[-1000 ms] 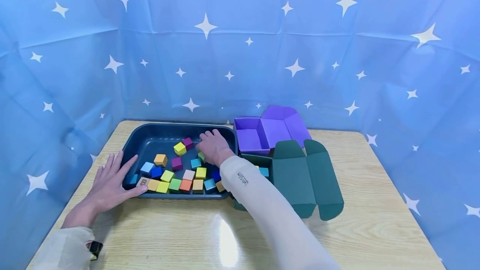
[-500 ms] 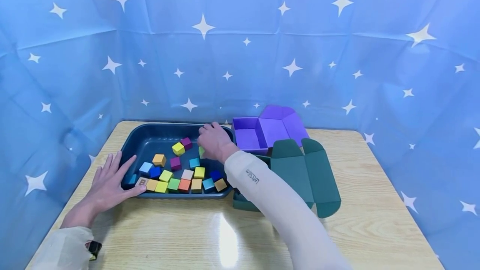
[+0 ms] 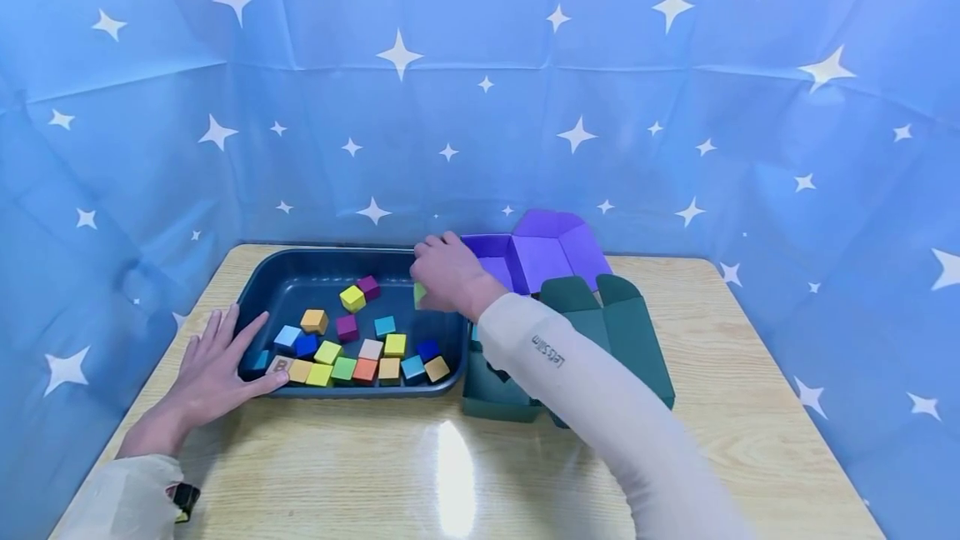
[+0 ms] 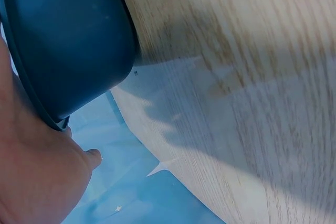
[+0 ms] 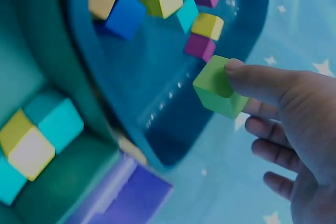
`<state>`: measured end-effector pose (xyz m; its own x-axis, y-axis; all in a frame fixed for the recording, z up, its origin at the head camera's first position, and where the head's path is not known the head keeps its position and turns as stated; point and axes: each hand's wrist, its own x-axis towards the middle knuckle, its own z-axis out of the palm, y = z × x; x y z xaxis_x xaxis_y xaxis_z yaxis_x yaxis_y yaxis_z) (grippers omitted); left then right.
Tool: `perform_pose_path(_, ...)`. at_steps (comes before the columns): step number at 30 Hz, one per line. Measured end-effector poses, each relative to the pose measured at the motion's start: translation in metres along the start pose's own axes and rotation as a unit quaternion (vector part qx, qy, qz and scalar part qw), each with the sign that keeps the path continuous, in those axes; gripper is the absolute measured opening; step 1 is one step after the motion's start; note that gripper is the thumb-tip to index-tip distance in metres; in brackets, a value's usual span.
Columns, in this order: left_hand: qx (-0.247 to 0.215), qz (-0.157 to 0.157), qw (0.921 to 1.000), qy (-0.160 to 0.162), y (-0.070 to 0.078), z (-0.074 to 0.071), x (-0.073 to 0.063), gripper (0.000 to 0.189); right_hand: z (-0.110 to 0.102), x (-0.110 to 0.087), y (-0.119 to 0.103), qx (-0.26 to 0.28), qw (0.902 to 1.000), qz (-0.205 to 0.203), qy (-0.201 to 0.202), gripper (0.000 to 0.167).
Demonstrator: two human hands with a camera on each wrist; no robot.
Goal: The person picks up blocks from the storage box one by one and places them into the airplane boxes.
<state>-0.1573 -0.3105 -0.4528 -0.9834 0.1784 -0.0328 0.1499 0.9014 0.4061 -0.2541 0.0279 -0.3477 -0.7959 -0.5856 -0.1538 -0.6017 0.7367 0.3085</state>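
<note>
Right hand [image 3: 448, 272] pinches green cube [image 5: 214, 94], just lifted toward tray's [image 3: 288, 290] far right corner, so it's now free of the other cubes [image 3: 347, 327], while left hand [image 3: 210, 369] rests spread on the near left corner.

Bright glare streaks the table [image 3: 360, 465], while the right wrist view looks dimmer and softer.

Head view faces forward and down; closer wrist views share the tray [image 3: 296, 277].
</note>
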Motion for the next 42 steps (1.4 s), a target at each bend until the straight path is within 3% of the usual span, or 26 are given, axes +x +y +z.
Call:
perform_pose_path(11, 0.003, 0.005, 1.0, 0.001, 0.001, 0.001, 0.0, 0.104, -0.004, -0.044, 0.053, 0.045, 0.9977, 0.047, -0.021, 0.03)
perform_pose_path(17, 0.001, 0.001, 1.0, -0.002, 0.002, 0.002, -0.001, 0.104, 0.003, -0.059, 0.065, 0.049, 0.9957, 0.068, -0.04, 0.027)
perform_pose_path(28, 0.005, 0.006, 1.0, 0.002, 0.002, 0.001, -0.001, 0.103, 0.027, -0.073, 0.045, -0.007, 0.9947, 0.046, -0.092, 0.035)
perform_pose_path(35, 0.006, 0.011, 0.9999, 0.009, 0.001, 0.002, -0.002, 0.103, 0.037, -0.074, 0.026, 0.002, 0.995, 0.025, -0.097, 0.035)
perform_pose_path(42, 0.003, 0.014, 0.9998, 0.015, 0.0, 0.003, -0.003, 0.103, 0.045, -0.073, 0.017, 0.013, 0.9938, 0.029, -0.106, 0.041)
